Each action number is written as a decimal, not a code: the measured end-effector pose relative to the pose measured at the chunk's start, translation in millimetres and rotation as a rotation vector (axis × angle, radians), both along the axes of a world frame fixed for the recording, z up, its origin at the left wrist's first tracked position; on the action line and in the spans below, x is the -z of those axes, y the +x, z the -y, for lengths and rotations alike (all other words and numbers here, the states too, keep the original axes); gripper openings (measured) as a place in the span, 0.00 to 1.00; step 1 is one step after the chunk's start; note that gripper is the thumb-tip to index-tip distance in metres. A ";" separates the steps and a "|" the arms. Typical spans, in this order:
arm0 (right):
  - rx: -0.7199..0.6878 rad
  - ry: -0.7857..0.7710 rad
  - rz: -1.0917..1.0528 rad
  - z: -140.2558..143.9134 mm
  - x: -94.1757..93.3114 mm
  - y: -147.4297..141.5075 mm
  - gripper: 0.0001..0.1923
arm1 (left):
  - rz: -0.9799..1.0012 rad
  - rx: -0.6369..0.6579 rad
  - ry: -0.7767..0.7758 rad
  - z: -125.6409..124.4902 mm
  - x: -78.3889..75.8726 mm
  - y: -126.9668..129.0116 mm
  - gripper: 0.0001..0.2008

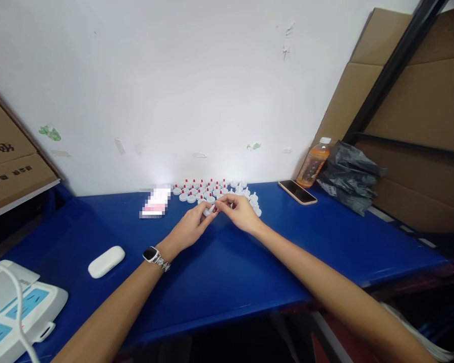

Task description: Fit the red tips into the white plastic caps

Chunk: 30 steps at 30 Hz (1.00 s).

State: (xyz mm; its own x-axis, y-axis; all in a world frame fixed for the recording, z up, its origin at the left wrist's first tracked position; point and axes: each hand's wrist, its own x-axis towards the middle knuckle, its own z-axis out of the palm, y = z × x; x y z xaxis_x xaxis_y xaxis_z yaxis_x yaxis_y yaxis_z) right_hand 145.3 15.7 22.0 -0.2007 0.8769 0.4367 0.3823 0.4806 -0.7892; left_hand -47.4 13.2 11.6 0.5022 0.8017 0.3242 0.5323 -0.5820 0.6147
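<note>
Between the fingers of my left hand (192, 226) is a white nozzle cap (209, 212), tilted so its spout points to the right. My right hand (240, 212) pinches the small red tip (215, 208) at the spout's end. Both hands meet just in front of the rows of caps. White caps with red tips (192, 191) stand upright behind my left hand. Beyond my right hand are white caps with bare spouts (254, 197), partly hidden by that hand.
On the blue table (227, 272) lie a white earbud case (106, 261) and a phone (297, 192). An orange drink bottle (313, 164) stands beside a black plastic bag (346, 176). A white power strip (30, 307) with a cable occupies the left front. The wall (196, 91) bounds the back.
</note>
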 end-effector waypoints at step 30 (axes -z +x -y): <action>-0.025 0.048 0.151 -14.3 7.1 9.9 0.06 | 0.029 -0.061 0.000 -1.4 0.5 -6.6 0.17</action>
State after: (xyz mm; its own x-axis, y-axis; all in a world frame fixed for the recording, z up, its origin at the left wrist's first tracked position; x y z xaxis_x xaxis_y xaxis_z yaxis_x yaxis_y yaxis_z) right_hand 155.2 30.0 14.9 -0.2888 0.8499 0.4408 0.4826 0.5269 -0.6996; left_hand -54.1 14.6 11.1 0.4432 0.8304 0.3377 0.5486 -0.5492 0.6304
